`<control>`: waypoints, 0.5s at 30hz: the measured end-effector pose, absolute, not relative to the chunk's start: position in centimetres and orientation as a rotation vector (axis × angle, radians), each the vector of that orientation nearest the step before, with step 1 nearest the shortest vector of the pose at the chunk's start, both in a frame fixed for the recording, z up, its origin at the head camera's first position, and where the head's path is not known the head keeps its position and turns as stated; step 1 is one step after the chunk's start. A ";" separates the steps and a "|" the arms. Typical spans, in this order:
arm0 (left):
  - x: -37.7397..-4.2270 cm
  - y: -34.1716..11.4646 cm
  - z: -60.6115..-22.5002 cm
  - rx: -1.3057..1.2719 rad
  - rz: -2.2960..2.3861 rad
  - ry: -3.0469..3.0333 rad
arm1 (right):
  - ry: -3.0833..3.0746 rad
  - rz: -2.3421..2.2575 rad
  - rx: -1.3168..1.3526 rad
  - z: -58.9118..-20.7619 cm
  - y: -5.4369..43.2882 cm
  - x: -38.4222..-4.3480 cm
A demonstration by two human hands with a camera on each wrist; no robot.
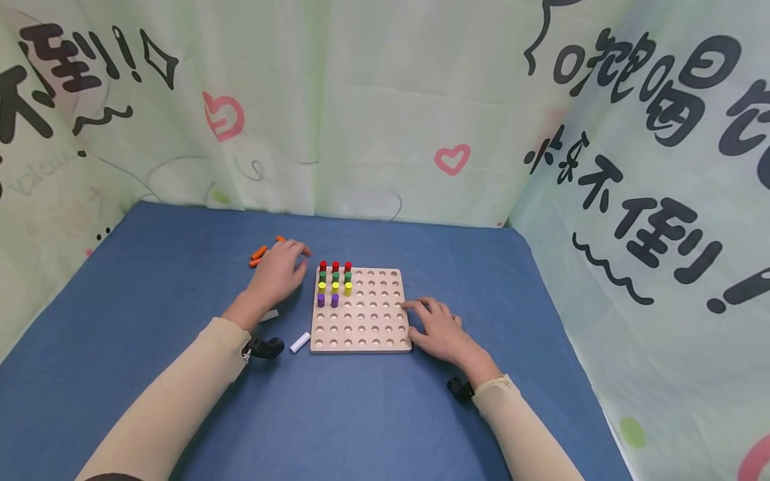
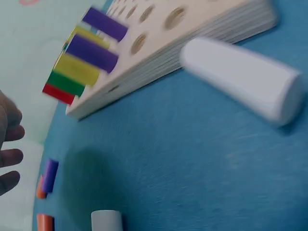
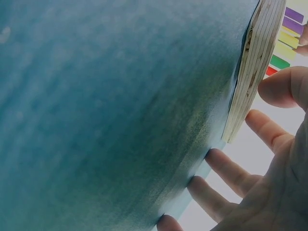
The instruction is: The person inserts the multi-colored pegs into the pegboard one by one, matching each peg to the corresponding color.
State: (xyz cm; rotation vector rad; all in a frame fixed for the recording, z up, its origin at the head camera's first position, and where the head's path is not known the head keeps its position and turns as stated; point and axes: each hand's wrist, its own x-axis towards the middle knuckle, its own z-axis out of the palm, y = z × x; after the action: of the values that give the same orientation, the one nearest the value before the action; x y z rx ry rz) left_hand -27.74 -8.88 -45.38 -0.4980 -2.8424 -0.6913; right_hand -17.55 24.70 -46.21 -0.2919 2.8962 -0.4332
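Note:
A wooden pegboard [image 1: 368,323] lies on the blue cloth with rows of round holes. Three red pegs [image 1: 335,266], three green pegs [image 1: 335,276], three yellow pegs [image 1: 335,288] and two purple pegs [image 1: 334,300] stand upright in its upper left part. My left hand [image 1: 278,272] is left of the board, above the cloth, fingers loosely bent with nothing between them. Beyond its fingers a loose purple peg [image 2: 49,175] lies beside orange pegs [image 2: 45,222]. At the board's right edge, my right hand [image 1: 442,331] rests with spread fingers, thumb and index finger at the rim.
Orange pegs [image 1: 259,252] lie loose at the back left, partly behind the left hand. A white peg [image 1: 299,343] sits by the board's lower left corner, with another white peg [image 1: 269,315] near the left wrist. Printed curtains [image 1: 373,120] enclose the table.

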 end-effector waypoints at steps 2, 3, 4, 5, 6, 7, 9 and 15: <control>-28.5 -9.1 -45.5 -0.452 -0.694 -2.890 | 2.897 -0.436 -0.287 -46.2 24.8 -17.5; -28.8 -9.1 -45.6 -0.426 -0.687 -2.916 | 2.897 -0.436 -0.286 -46.2 24.8 -17.5; -29.1 -9.2 -45.7 -0.405 -0.679 -2.940 | 2.898 -0.437 -0.287 -46.2 24.8 -17.5; -29.3 -9.3 -45.8 -0.386 -0.675 -2.963 | 2.897 -0.438 -0.288 -46.2 24.9 -17.5; -29.5 -9.3 -45.9 -0.373 -0.666 -2.986 | 2.897 -0.438 -0.291 -46.2 24.9 -17.5; -29.6 -9.4 -46.1 -0.368 -0.660 -3.003 | 2.895 -0.438 -0.293 -46.2 24.9 -17.6; -29.7 -9.5 -46.5 -0.370 -0.649 -3.037 | 2.891 -0.437 -0.297 -46.1 24.8 -17.6; -29.6 -9.6 -47.3 -0.416 -0.531 -3.051 | 2.893 -0.444 -0.305 -46.0 24.9 -17.4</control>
State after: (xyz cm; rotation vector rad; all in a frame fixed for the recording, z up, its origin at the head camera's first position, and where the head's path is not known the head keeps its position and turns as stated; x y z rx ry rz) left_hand -29.55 -9.57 -47.35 -0.4164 -3.0507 -0.5314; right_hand -17.40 24.87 -46.03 -0.3054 2.8931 -0.4438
